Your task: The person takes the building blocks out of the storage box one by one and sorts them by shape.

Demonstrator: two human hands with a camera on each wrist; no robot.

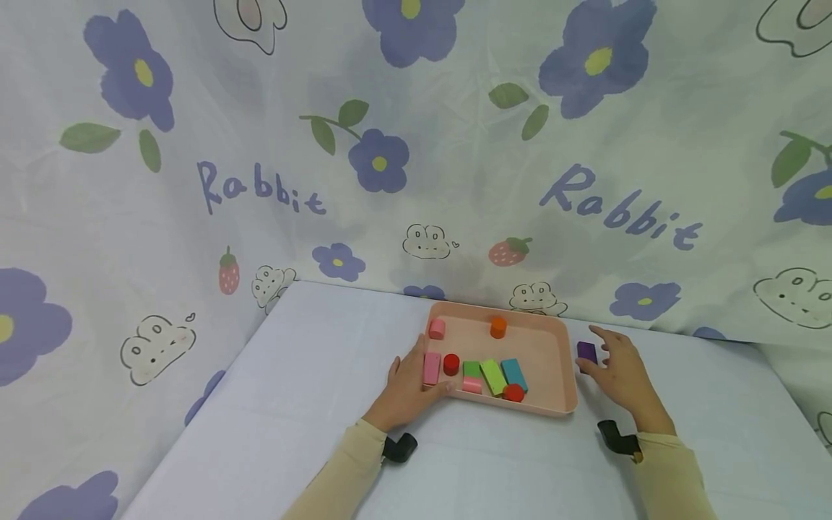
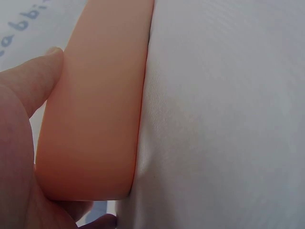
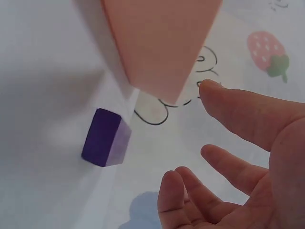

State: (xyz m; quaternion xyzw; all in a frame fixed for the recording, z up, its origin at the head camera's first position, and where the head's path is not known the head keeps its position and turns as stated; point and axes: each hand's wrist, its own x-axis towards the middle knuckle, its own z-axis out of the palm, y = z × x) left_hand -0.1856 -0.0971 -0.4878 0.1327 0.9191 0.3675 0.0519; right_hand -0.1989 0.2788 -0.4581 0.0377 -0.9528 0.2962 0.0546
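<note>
A shallow peach tray [image 1: 531, 361] with colored blocks in it lies on the white table. My left hand [image 1: 403, 393] rests against its front left corner, fingers along the left side and thumb at the front rim; the left wrist view shows the thumb [image 2: 40, 76] against the tray wall [image 2: 100, 109]. Just right of the tray, a purple block [image 1: 587, 352] is on the table. Around it my right hand [image 1: 620, 374] is spread, thumb and fingers apart. In the right wrist view a gap shows between this purple block [image 3: 106, 138] and the fingers.
Inside the tray are a pink cylinder [image 1: 438, 328], an orange cylinder [image 1: 497, 327], a pink block [image 1: 432, 368], a red cylinder [image 1: 451, 364], a green block [image 1: 471, 369], a lime block [image 1: 493, 378], a blue block [image 1: 514, 374] and another red piece [image 1: 513, 393]. A printed cloth [image 1: 455, 202] hangs behind.
</note>
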